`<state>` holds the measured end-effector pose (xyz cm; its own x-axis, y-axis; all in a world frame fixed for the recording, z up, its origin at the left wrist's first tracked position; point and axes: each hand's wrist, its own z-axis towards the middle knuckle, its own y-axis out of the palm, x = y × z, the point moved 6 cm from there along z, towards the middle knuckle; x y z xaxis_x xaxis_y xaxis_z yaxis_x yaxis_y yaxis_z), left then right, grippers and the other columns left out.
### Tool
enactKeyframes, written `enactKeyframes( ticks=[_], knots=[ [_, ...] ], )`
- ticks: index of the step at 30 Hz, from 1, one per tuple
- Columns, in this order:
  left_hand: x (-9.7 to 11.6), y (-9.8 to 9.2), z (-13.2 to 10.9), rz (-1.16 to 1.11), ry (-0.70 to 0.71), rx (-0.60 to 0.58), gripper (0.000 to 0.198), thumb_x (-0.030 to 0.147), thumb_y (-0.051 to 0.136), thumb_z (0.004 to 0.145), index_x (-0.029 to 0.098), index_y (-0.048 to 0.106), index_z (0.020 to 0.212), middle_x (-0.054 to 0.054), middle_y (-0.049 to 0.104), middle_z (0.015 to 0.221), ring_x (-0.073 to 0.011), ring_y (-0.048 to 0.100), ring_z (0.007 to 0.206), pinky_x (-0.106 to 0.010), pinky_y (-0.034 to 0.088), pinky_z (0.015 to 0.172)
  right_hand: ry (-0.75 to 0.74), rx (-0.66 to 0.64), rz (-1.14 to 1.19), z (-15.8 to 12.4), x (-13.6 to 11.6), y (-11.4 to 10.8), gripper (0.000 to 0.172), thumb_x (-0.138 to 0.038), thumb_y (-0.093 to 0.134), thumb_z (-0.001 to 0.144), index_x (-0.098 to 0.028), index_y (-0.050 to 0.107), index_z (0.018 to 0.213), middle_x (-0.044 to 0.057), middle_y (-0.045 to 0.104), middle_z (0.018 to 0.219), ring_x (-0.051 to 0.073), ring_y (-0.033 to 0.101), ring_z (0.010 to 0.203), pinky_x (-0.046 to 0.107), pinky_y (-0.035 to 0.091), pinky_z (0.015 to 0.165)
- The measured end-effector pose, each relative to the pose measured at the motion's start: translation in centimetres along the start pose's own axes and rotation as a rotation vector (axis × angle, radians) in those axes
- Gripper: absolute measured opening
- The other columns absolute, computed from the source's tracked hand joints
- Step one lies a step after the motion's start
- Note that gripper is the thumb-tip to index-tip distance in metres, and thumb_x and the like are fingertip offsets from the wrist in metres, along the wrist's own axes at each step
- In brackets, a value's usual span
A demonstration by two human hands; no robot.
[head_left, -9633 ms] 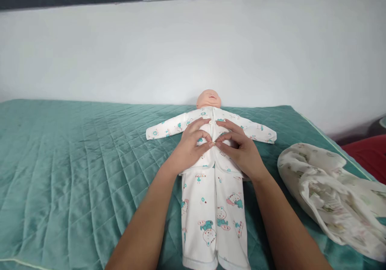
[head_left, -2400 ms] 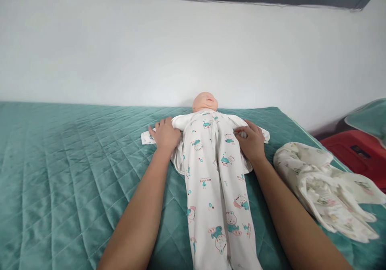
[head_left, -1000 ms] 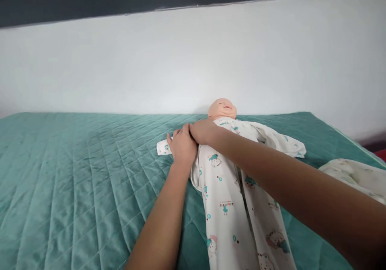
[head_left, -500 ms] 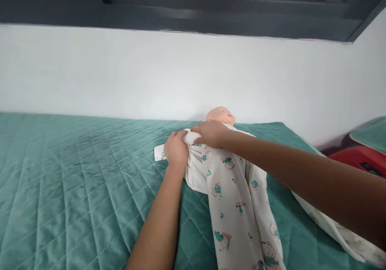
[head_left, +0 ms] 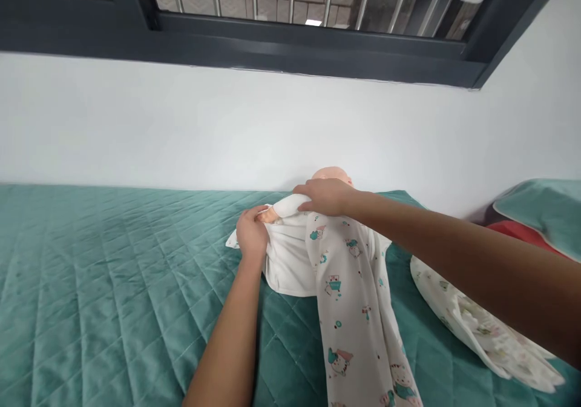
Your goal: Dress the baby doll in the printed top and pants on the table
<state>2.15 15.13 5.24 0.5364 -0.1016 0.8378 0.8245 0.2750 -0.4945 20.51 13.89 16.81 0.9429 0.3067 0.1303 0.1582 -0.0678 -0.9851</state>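
A baby doll lies on its back on a green quilted cover, its head (head_left: pixel 332 173) toward the wall and partly hidden behind my right hand. White printed baby clothes (head_left: pixel 347 298) cover its body and stretch toward me. My left hand (head_left: pixel 252 232) is closed at the doll's small hand (head_left: pixel 269 215), which shows past a white sleeve (head_left: pixel 290 205). On the upper end of that sleeve my right hand (head_left: pixel 325 196) grips with thumb and fingers. Below the arm, the plain white inner side of the clothes (head_left: pixel 290 264) lies spread out.
The green quilted cover (head_left: pixel 113 298) meets a white wall (head_left: pixel 181 128) at the back. A dark window frame (head_left: pixel 272 49) with metal bars sits above. At right lie a white printed cloth (head_left: pixel 472 328), a red item (head_left: pixel 512 232) and a green cushion-like item (head_left: pixel 544 210).
The doll's hand now shows beyond the white sleeve. My left hand has shifted left and slightly down, away from my right hand. The view has tilted up, showing more window.
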Motion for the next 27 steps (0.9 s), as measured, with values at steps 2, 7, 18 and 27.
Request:
enactKeyframes(
  ticks=[2,7,18,27],
  knots=[
    [-0.1,0.1,0.0,0.019,-0.006,-0.005,0.053,0.004,0.042,0.081,0.022,0.076,0.118,-0.008,0.074,0.116,-0.0221,0.07,0.105,-0.032,0.055,0.092,0.007,0.008,0.003,-0.1,0.2,0.0,0.041,-0.05,0.054,0.097,-0.032,0.06,0.133,0.007,0.07,0.122,0.028,0.068,0.103,0.032,0.043,0.073],
    [0.4,-0.1,-0.4,0.323,0.027,-0.084,0.054,0.007,0.042,0.087,0.027,0.069,0.129,-0.011,0.072,0.121,-0.0287,0.07,0.107,-0.037,0.053,0.087,-0.023,0.007,0.017,0.4,-0.2,0.5,0.04,-0.048,0.052,0.099,-0.03,0.059,0.134,0.009,0.069,0.123,0.029,0.067,0.107,0.034,0.044,0.075],
    [0.4,0.8,-0.1,0.508,0.062,-0.279,0.033,0.011,0.049,0.088,0.025,0.062,0.116,-0.01,0.072,0.117,-0.0281,0.069,0.105,-0.035,0.052,0.083,-0.024,-0.004,0.108,1.9,-0.9,2.2,0.04,-0.049,0.053,0.097,-0.032,0.061,0.133,0.007,0.07,0.123,0.029,0.066,0.11,0.036,0.047,0.084],
    [1.3,-0.7,-0.4,0.65,0.053,-0.06,0.026,0.016,0.047,0.094,0.023,0.067,0.109,-0.014,0.07,0.119,-0.0361,0.058,0.124,-0.065,0.038,0.109,-0.124,-0.073,0.117,4.1,-3.2,4.3,0.034,-0.047,0.055,0.095,-0.028,0.062,0.122,0.007,0.072,0.116,0.027,0.069,0.101,0.032,0.045,0.07]
  ],
)
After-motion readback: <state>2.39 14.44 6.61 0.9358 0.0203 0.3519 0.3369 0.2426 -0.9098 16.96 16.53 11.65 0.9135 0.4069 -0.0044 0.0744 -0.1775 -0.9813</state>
